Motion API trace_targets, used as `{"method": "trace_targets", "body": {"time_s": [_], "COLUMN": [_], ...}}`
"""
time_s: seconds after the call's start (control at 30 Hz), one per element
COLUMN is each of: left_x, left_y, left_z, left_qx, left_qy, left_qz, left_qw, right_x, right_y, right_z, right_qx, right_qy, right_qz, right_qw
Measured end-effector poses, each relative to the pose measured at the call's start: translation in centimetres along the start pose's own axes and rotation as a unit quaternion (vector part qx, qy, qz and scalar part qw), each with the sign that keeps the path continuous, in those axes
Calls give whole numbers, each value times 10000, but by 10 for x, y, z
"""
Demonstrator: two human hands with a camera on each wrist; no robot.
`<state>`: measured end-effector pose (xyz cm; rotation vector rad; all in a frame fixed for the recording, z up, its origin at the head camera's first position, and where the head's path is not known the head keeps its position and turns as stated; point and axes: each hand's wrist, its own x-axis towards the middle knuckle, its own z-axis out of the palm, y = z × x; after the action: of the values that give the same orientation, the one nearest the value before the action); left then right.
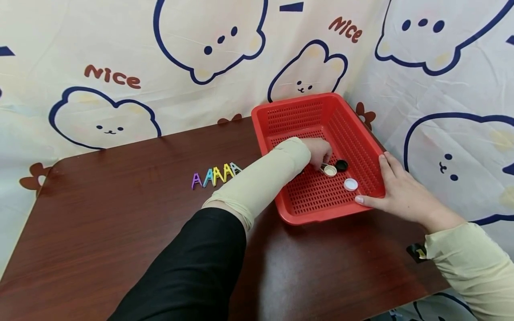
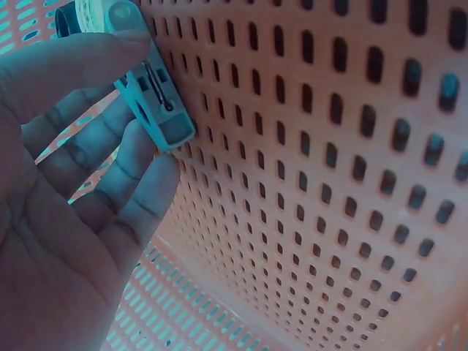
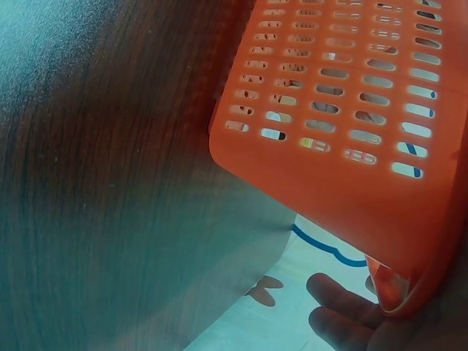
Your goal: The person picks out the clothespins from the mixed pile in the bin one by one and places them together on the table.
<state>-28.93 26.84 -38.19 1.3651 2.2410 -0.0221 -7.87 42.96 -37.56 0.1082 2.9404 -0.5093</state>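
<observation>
My left hand (image 1: 321, 150) reaches down into the red plastic basket (image 1: 309, 217). In the left wrist view, its thumb and fingers pinch a clothespin (image 2: 162, 110) with a metal spring, close to the perforated basket wall. Bottle caps lie near that hand on the basket floor: a cream one (image 1: 330, 170), a black one (image 1: 341, 166) and a white one (image 1: 350, 184). My right hand (image 1: 407, 194) grips the basket's near right corner, thumb on the front rim and fingers over the side. The right wrist view shows its fingers (image 3: 340, 311) beneath the rim.
On the brown table (image 1: 120, 232), left of the basket, several clothespins stand in a row, among them a purple one (image 1: 196, 180) and a blue one (image 1: 208, 177). My left sleeve passes close by the row. Printed cloth (image 1: 225, 102) hangs behind and at the right.
</observation>
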Motion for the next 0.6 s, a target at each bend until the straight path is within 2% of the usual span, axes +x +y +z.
{"method": "trace_targets", "body": {"time_s": [0.1,0.2,0.33,0.5,0.6], "left_x": [5,1,-11,-23,-28], "left_y": [-5,-7,-4,0,-1], "left_z": [0,-4,-11,-17,-22], "left_qx": [65,11,-386,-837,-1309], "left_qy": [-35,71,274,294,335], "left_qz": [-72,-87,41,218,305], "left_qw": [9999,9999,9989,9958,9904], "right_x": [1,2,1,-3,-3], "right_y": [-3,-5,-5,-4,-4], "right_z": [-2,-2,-3,-1,0], "right_qx": [10,4,3,23,30], "right_qy": [-10,29,98,132,159], "right_qz": [-11,-66,-146,-175,-193], "right_qw": [10000,10000,9998,9998,9997]}}
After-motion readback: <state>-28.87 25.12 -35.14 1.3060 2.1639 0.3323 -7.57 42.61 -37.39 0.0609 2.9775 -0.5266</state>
